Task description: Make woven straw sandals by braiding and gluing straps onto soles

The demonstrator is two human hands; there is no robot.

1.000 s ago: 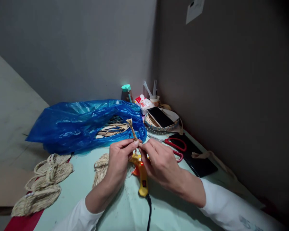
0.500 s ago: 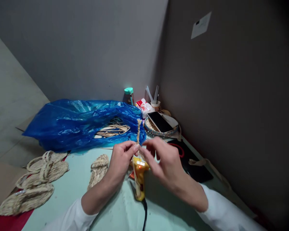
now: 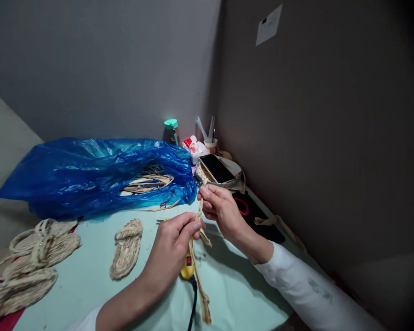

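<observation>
A twisted straw braid [image 3: 200,257] runs from near my right hand down to the table's front edge. My right hand [image 3: 218,207] pinches its upper end, fingers closed. My left hand [image 3: 174,239] pinches the braid lower down, just above a yellow glue gun [image 3: 186,269] that lies on the pale green table [image 3: 89,285]. A small woven straw sandal [image 3: 126,248] lies left of my left hand.
A blue plastic bag [image 3: 86,174] with straw strips lies at the back. Several straw sandals [image 3: 24,262] sit at the left edge. A phone [image 3: 216,168] rests on a woven tray by the wall, with a green-capped bottle [image 3: 171,131], cup and red-handled scissors [image 3: 243,207] nearby.
My hands have drawn apart: the right rose towards the tray with the braid's top end, the left slid down towards the glue gun. The braid now hangs long instead of standing upright.
</observation>
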